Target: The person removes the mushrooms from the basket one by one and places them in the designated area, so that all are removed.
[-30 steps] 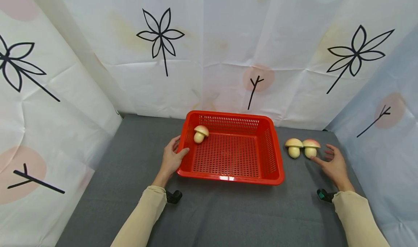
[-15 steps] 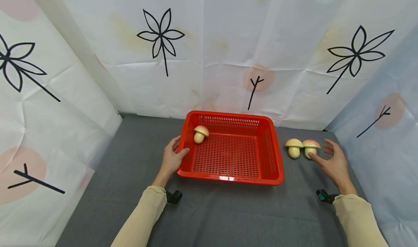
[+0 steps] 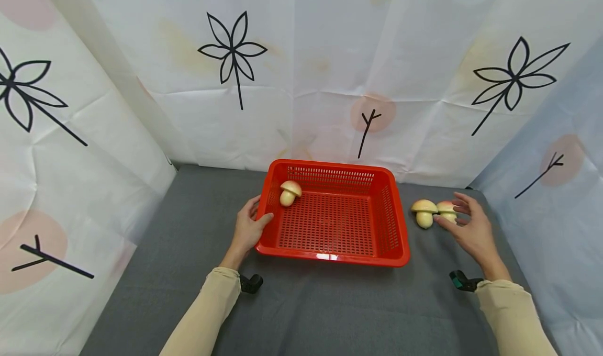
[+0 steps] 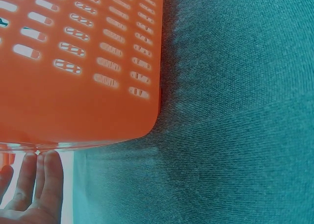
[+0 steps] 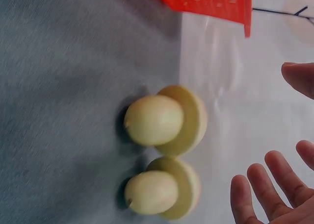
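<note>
Hovering just beside two mushrooms (image 3: 424, 208) sitting on the grey table (image 3: 330, 309), the right hand (image 3: 473, 234) is holding nothing, fingers (image 5: 262, 185) apart; the left hand (image 3: 247, 230) is gripping the edge of the red basket (image 3: 402, 230). Those mushrooms are looking light, firm and smooth, likely best pinched around the stalk (image 5: 154, 120). No readable writing is showing.

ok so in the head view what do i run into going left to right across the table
Left hand → red basket with a mushroom at its left end → left-hand loose mushroom → right hand
</note>
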`<action>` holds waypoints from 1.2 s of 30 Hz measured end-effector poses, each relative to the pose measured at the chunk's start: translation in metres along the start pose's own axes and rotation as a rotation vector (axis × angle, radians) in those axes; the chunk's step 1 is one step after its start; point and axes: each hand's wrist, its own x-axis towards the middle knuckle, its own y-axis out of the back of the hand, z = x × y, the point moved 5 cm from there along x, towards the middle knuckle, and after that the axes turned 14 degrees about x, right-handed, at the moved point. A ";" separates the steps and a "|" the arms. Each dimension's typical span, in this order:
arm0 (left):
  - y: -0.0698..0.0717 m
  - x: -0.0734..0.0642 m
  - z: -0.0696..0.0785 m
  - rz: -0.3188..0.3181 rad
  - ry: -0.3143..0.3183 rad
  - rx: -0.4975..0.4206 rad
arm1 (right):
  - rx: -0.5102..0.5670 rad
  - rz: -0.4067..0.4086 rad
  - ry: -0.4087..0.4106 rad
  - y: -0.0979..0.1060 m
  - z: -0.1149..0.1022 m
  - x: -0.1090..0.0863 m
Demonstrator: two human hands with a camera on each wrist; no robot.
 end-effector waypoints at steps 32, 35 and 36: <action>-0.006 0.018 -0.036 0.032 -0.013 0.004 | 0.155 -0.190 0.186 -0.071 -0.087 0.018; -0.006 0.018 -0.035 0.033 -0.011 0.004 | 0.180 -0.204 0.207 -0.079 -0.092 0.020; -0.006 0.018 -0.035 0.034 -0.010 0.003 | 0.188 -0.211 0.212 -0.082 -0.094 0.021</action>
